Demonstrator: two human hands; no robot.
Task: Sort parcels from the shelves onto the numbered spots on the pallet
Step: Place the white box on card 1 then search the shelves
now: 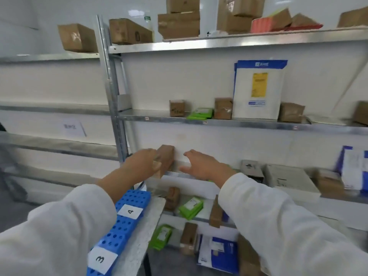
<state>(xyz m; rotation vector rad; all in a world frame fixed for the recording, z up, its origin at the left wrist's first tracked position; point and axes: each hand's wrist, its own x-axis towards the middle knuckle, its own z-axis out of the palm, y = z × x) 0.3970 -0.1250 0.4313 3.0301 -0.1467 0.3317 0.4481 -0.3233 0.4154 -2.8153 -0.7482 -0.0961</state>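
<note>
Left grip (pixel 142 164) clamped on rectangular cardboard parcel (pixel 166 156) beside metal shelf upright (pixel 112 86). Right grip (pixel 203 166) fingers apart, near parcel. Perforated blue plastic pallet (pixel 131 202) below.

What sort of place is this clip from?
Likely a parcel-sorting storeroom: metal shelving stocked with cardboard boxes and green packets, beside a blue pallet labelled 3 and 4.

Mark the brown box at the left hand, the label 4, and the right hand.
brown box (pixel 166 156): head view, its front face.
label 4 (pixel 130 211): head view, white tag's centre.
right hand (pixel 205 166): head view, back of hand.
</note>
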